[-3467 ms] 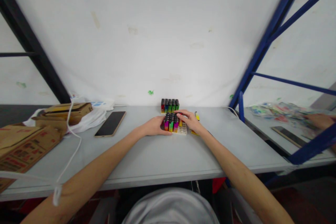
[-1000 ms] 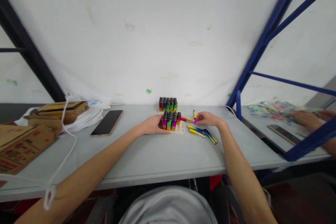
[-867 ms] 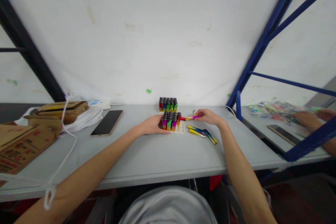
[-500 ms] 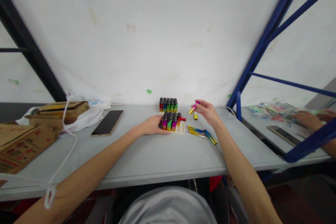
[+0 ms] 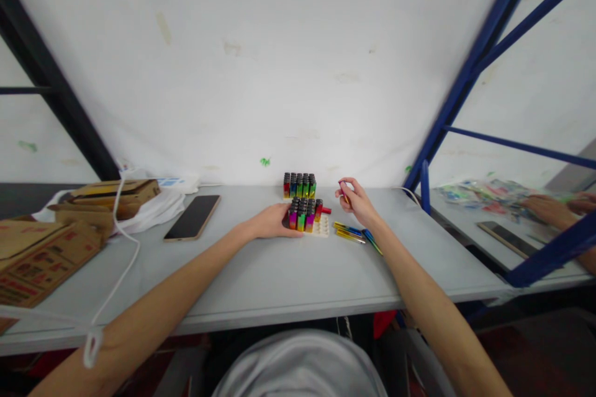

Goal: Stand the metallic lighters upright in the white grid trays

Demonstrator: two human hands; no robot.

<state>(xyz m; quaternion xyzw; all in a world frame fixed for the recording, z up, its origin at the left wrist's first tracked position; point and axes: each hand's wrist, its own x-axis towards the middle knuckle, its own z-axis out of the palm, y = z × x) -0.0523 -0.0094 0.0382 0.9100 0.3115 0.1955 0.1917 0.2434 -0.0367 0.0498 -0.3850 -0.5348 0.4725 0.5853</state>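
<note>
A white tray [image 5: 321,229] on the grey table [image 5: 279,273] holds several upright multicoloured lighters [image 5: 303,214]. My left hand [image 5: 272,221] rests against the tray's left side. My right hand [image 5: 354,200] is raised just right of the tray and holds a pink-and-yellow lighter [image 5: 343,191] upright in its fingers. A red lighter [image 5: 326,210] lies on the tray's far right corner. Loose lighters [image 5: 348,232] lie on the table under my right wrist. A second full block of lighters [image 5: 300,185] stands behind, near the wall.
A dark phone [image 5: 192,217] lies left of the tray. Cardboard boxes [image 5: 41,248], a white plastic bag [image 5: 153,208] and a white cord [image 5: 116,273] fill the left side. A blue frame [image 5: 447,118] borders the right, where another person's hand [image 5: 544,206] works at the neighbouring table.
My right hand picked a pink-and-yellow lighter off the table beside the tray, lifted it and turned it upright. My left hand stayed at the tray.
</note>
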